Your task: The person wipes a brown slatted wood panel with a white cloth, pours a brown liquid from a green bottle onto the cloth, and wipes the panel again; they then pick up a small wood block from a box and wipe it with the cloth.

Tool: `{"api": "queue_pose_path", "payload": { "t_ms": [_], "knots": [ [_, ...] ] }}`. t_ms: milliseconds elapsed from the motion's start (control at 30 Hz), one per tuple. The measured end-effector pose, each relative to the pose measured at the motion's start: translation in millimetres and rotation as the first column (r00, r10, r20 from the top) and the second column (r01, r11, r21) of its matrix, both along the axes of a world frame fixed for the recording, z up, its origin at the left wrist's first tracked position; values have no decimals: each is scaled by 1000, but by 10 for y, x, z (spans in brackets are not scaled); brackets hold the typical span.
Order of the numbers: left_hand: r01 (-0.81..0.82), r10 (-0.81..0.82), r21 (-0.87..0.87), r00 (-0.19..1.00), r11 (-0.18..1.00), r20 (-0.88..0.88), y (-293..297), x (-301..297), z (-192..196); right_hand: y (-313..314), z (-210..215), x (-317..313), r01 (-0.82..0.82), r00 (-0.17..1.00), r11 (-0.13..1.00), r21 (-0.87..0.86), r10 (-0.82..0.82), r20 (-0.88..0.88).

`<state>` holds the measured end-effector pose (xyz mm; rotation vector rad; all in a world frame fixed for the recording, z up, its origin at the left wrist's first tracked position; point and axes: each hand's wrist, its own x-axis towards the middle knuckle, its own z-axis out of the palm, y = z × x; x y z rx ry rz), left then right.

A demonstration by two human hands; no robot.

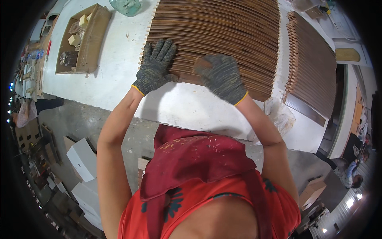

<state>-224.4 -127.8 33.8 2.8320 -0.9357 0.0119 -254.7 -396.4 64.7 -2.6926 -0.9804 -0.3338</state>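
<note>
Dark brown wooden slats (223,32) lie side by side on the white table, their pale tenon ends showing along both sides. My left hand (154,69), in a grey knitted glove with a yellow cuff, rests flat on the slats' near left corner with its fingers spread. Over the near slats, right of it, my right hand (223,77) wears a matching glove. Its fingers are curled round a small brown pad (202,65), whose left end sticks out; the rest is hidden, so its exact kind is unclear.
An open cardboard box (93,51) with pale yellow blocks stands at the left. Beside it at the far edge is a greenish transparent container (125,5). More brown slats (314,59) lie at the right, near crumpled clear plastic film (283,117). White panels (82,159) are at lower left.
</note>
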Motion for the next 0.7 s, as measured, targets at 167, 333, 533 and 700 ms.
{"api": "queue_pose_path", "payload": {
  "t_ms": [167,333,533,700],
  "knots": [
    [-7,7,-21,1000,1000,-1,-26,17,9,-1287,-4,612,412,901,911,1,-408,150],
    [-2,2,-36,1000,999,1,3,13,14,-1635,160,765,644,764,761,-76,-637,99],
    [15,-26,-126,996,992,-88,320,159,37,438,-63,200,-49,987,994,102,64,-150],
    [-81,84,29,983,996,-161,541,237,55,122,-290,609,-30,998,999,33,29,51]
  ]
}}
